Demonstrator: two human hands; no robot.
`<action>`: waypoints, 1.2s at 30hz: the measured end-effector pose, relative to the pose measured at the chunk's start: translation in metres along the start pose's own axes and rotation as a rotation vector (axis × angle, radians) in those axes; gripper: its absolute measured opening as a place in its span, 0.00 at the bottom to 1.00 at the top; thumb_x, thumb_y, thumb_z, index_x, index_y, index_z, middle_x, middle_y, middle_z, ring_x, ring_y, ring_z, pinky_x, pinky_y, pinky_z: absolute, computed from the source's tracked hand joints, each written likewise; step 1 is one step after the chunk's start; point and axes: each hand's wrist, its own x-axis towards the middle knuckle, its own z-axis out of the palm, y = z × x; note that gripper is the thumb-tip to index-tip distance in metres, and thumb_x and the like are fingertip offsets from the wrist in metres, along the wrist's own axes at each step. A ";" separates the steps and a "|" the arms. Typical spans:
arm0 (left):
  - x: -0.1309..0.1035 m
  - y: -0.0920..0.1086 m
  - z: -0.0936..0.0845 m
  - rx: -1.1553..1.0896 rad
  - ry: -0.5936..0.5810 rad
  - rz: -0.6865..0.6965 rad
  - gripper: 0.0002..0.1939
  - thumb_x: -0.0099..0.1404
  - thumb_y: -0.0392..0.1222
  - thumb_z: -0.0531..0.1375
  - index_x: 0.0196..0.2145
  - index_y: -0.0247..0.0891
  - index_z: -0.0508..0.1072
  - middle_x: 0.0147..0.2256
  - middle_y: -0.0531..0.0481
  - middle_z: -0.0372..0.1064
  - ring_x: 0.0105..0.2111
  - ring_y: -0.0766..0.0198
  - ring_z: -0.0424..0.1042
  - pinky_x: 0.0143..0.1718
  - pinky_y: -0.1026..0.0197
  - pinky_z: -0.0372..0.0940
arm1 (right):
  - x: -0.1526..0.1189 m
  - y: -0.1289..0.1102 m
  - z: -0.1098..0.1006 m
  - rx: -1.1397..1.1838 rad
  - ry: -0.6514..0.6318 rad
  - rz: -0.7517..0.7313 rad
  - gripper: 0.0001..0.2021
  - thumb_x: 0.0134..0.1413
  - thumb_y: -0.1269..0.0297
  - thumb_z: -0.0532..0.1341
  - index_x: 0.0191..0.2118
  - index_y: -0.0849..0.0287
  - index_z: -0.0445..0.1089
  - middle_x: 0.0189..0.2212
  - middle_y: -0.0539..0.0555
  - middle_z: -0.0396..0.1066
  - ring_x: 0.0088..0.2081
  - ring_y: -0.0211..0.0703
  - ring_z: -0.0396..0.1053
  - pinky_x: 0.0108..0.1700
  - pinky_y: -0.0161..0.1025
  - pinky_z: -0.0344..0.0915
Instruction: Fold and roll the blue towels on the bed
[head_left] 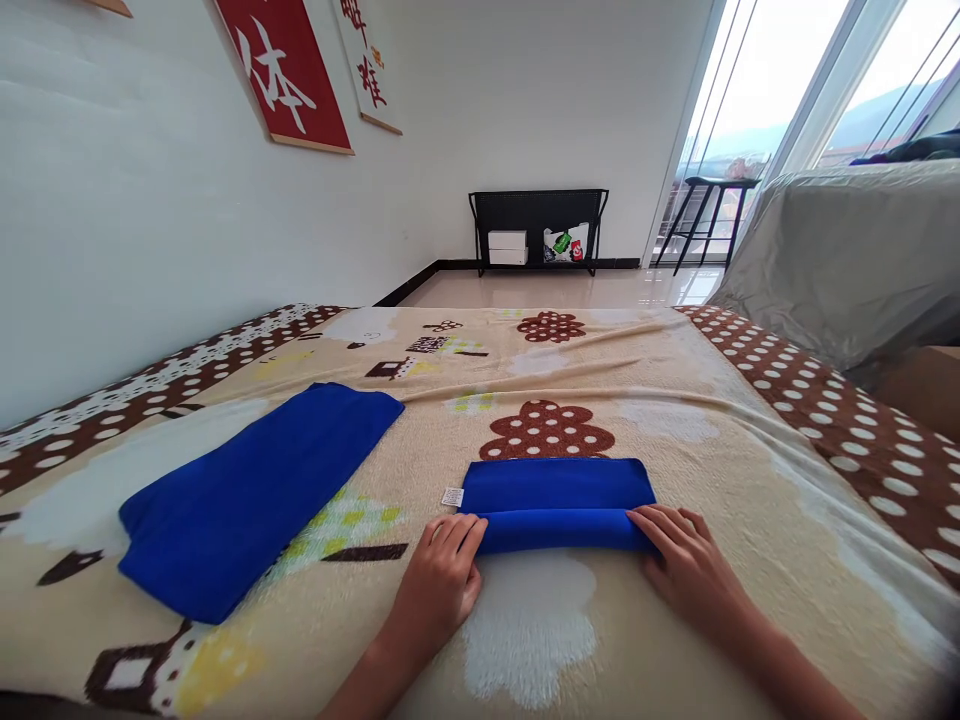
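In front of me lies a blue towel (559, 485), its near edge rolled into a thick tube and its far part still flat. A small white label sticks out at its left side. My left hand (442, 565) grips the left end of the roll, fingers curled over the top. At the right end, my right hand (686, 550) holds the roll in the same way, thumb underneath. Off to the left, a second blue cloth (259, 500) is spread flat at a slant, touched by neither hand.
A patterned blanket (360, 640) with brown dotted borders covers the bed. Beyond its far edge stands a black rack (540, 210) with a white box (508, 247). A covered piece of furniture (862, 240) is at the right, near a black stool (709, 215). A wall rises on the left.
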 end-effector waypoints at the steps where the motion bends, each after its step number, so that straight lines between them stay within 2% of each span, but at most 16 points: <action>1: 0.007 0.002 0.002 0.014 -0.030 -0.029 0.25 0.59 0.25 0.52 0.53 0.36 0.69 0.50 0.42 0.72 0.51 0.52 0.69 0.58 0.47 0.58 | 0.008 -0.001 0.000 0.013 -0.015 0.028 0.21 0.55 0.73 0.53 0.54 0.59 0.69 0.52 0.57 0.72 0.54 0.48 0.67 0.59 0.49 0.53; 4: 0.027 0.005 -0.004 0.036 -0.083 -0.066 0.20 0.58 0.25 0.52 0.46 0.36 0.71 0.44 0.42 0.73 0.47 0.51 0.70 0.53 0.47 0.61 | 0.029 -0.004 -0.009 0.027 -0.044 0.076 0.16 0.54 0.73 0.54 0.46 0.57 0.73 0.43 0.55 0.75 0.47 0.46 0.70 0.56 0.48 0.56; 8: 0.031 0.004 -0.023 0.020 -0.144 -0.030 0.13 0.56 0.27 0.53 0.35 0.40 0.71 0.35 0.48 0.73 0.38 0.55 0.71 0.47 0.51 0.62 | 0.030 -0.007 -0.030 0.027 -0.099 0.079 0.09 0.53 0.72 0.56 0.33 0.53 0.72 0.32 0.49 0.73 0.39 0.42 0.70 0.50 0.45 0.59; 11: 0.030 0.010 -0.027 0.027 -0.165 -0.047 0.13 0.56 0.26 0.52 0.32 0.40 0.72 0.32 0.48 0.73 0.35 0.56 0.72 0.47 0.49 0.62 | 0.028 -0.018 -0.034 -0.014 -0.098 0.127 0.10 0.55 0.73 0.54 0.30 0.55 0.71 0.34 0.54 0.74 0.40 0.46 0.70 0.50 0.49 0.59; 12: 0.033 0.016 -0.025 0.040 -0.154 -0.065 0.15 0.58 0.26 0.50 0.33 0.39 0.73 0.33 0.45 0.73 0.36 0.54 0.73 0.49 0.46 0.62 | 0.031 -0.025 -0.031 -0.036 -0.082 0.149 0.12 0.55 0.73 0.53 0.31 0.57 0.72 0.38 0.58 0.74 0.43 0.51 0.70 0.52 0.53 0.58; 14: 0.043 0.034 -0.015 0.055 -0.118 -0.073 0.19 0.62 0.25 0.47 0.40 0.34 0.74 0.39 0.39 0.74 0.43 0.50 0.73 0.54 0.41 0.58 | 0.042 -0.044 -0.020 -0.061 -0.053 0.153 0.15 0.57 0.75 0.51 0.39 0.61 0.74 0.50 0.66 0.71 0.53 0.58 0.67 0.56 0.58 0.54; 16: 0.056 0.054 -0.002 0.035 -0.092 -0.014 0.20 0.67 0.30 0.47 0.51 0.32 0.72 0.51 0.37 0.72 0.53 0.51 0.68 0.60 0.44 0.54 | 0.056 -0.064 -0.006 -0.044 -0.055 0.079 0.19 0.58 0.74 0.51 0.52 0.63 0.71 0.59 0.65 0.64 0.61 0.56 0.61 0.61 0.55 0.52; 18: 0.064 0.064 0.009 -0.006 -0.084 0.062 0.22 0.71 0.39 0.49 0.61 0.35 0.64 0.60 0.42 0.66 0.60 0.56 0.62 0.63 0.51 0.52 | 0.066 -0.073 0.005 -0.007 -0.077 -0.012 0.23 0.61 0.68 0.52 0.62 0.61 0.63 0.63 0.60 0.61 0.64 0.50 0.57 0.63 0.49 0.53; 20: 0.063 0.057 0.015 -0.035 -0.083 0.082 0.26 0.73 0.48 0.50 0.65 0.39 0.59 0.63 0.45 0.61 0.63 0.57 0.59 0.63 0.51 0.53 | 0.065 -0.066 0.010 0.015 -0.092 -0.043 0.25 0.65 0.59 0.52 0.65 0.61 0.58 0.64 0.59 0.60 0.64 0.47 0.57 0.64 0.47 0.53; 23: 0.046 0.019 0.013 -0.047 -0.088 0.025 0.30 0.73 0.55 0.47 0.67 0.39 0.55 0.64 0.42 0.60 0.62 0.53 0.60 0.62 0.46 0.56 | 0.047 -0.026 0.007 0.018 -0.098 0.022 0.30 0.66 0.48 0.51 0.66 0.61 0.55 0.63 0.61 0.60 0.64 0.50 0.58 0.63 0.51 0.54; 25: 0.034 -0.010 0.008 -0.053 -0.109 -0.007 0.31 0.73 0.57 0.47 0.67 0.38 0.55 0.64 0.41 0.60 0.62 0.53 0.61 0.62 0.45 0.55 | 0.034 0.003 0.003 0.028 -0.119 0.063 0.32 0.65 0.46 0.51 0.67 0.58 0.52 0.64 0.60 0.59 0.64 0.49 0.58 0.63 0.51 0.54; 27: 0.026 -0.027 0.003 -0.046 -0.137 -0.007 0.31 0.73 0.58 0.47 0.67 0.41 0.55 0.64 0.43 0.60 0.63 0.54 0.60 0.64 0.43 0.51 | 0.024 0.021 0.000 0.032 -0.148 0.068 0.33 0.65 0.45 0.51 0.69 0.55 0.47 0.66 0.57 0.56 0.66 0.47 0.55 0.65 0.51 0.51; 29: 0.022 -0.029 0.000 -0.009 -0.130 0.021 0.30 0.72 0.58 0.48 0.66 0.42 0.56 0.64 0.43 0.60 0.64 0.52 0.58 0.65 0.38 0.46 | 0.019 0.024 -0.003 0.002 -0.142 0.041 0.35 0.65 0.46 0.52 0.70 0.54 0.44 0.67 0.58 0.54 0.67 0.47 0.52 0.66 0.52 0.48; 32: 0.017 -0.016 -0.003 0.057 -0.049 0.091 0.29 0.73 0.50 0.51 0.68 0.41 0.53 0.66 0.41 0.56 0.66 0.50 0.55 0.64 0.38 0.44 | 0.014 0.013 -0.008 -0.070 -0.057 -0.036 0.33 0.65 0.55 0.54 0.71 0.56 0.44 0.68 0.59 0.51 0.68 0.49 0.49 0.66 0.53 0.45; 34: 0.014 -0.007 -0.004 0.065 -0.025 0.119 0.28 0.71 0.40 0.52 0.67 0.40 0.54 0.65 0.41 0.57 0.64 0.51 0.56 0.62 0.42 0.47 | 0.012 0.004 -0.010 -0.072 -0.011 -0.067 0.29 0.64 0.64 0.53 0.69 0.57 0.49 0.67 0.59 0.54 0.67 0.48 0.52 0.65 0.51 0.46; 36: 0.016 -0.003 -0.003 0.046 -0.052 0.088 0.28 0.68 0.33 0.52 0.65 0.39 0.59 0.61 0.41 0.64 0.61 0.52 0.62 0.60 0.45 0.52 | 0.016 -0.001 -0.010 -0.046 0.002 -0.049 0.26 0.61 0.72 0.51 0.64 0.57 0.58 0.63 0.58 0.62 0.63 0.47 0.58 0.63 0.49 0.48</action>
